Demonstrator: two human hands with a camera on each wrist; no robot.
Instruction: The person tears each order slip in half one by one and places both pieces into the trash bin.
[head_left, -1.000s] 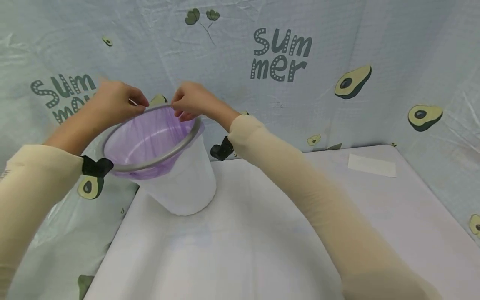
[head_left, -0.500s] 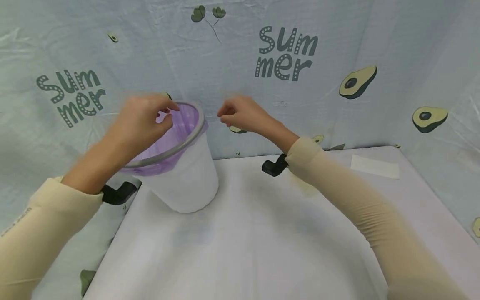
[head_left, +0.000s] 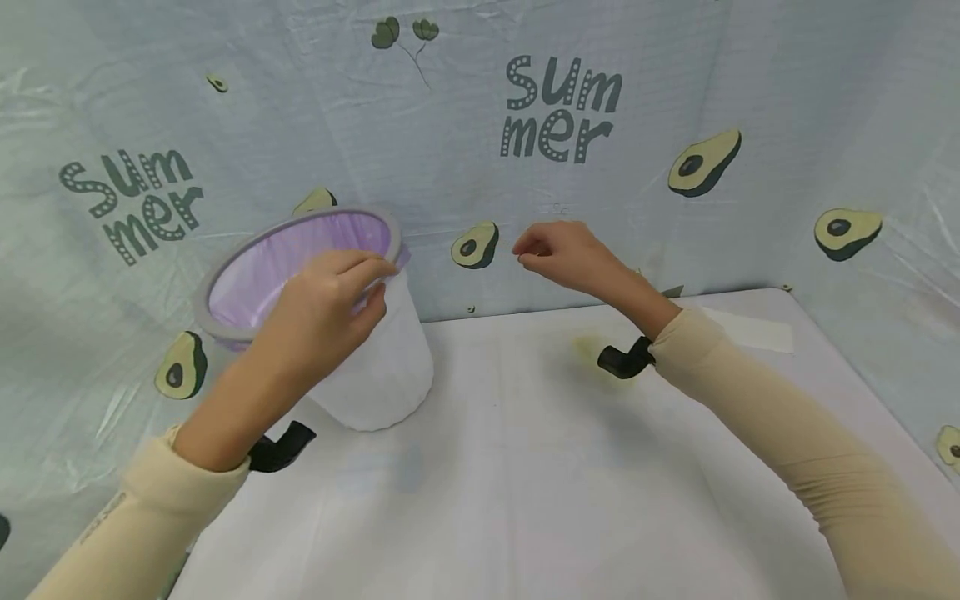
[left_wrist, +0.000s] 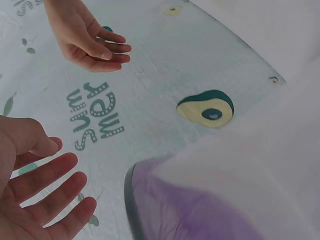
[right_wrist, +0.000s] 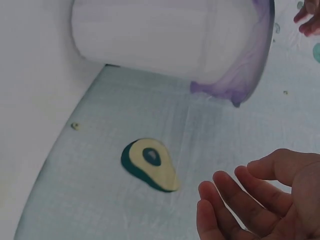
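A white trash bin point(head_left: 382, 371) stands at the back left of the table, its mouth ringed by a grey rim point(head_left: 208, 310). Purple trash bag point(head_left: 258, 275) film lines the inside, and its edge folds out under the rim, as the right wrist view shows on the bag point(right_wrist: 232, 82). In front of the bin my left hand point(head_left: 326, 312) hovers, overlapping rim and wall in the head view; its fingers are loosely bent around nothing point(left_wrist: 45, 195). My right hand point(head_left: 573, 257) is in the air to the right of the bin, fingers relaxed and holding nothing.
The bin rests on a white table point(head_left: 465, 467). A pale rectangular patch point(head_left: 753, 331) lies at its back right, partly behind the right sleeve. Behind the table hangs a printed sheet point(head_left: 450, 150) with avocados and lettering.
Both hands have left the bin's rim, where they were a second ago. The left came toward the camera and rightward; the right moved right and lower. The bin stays in place.
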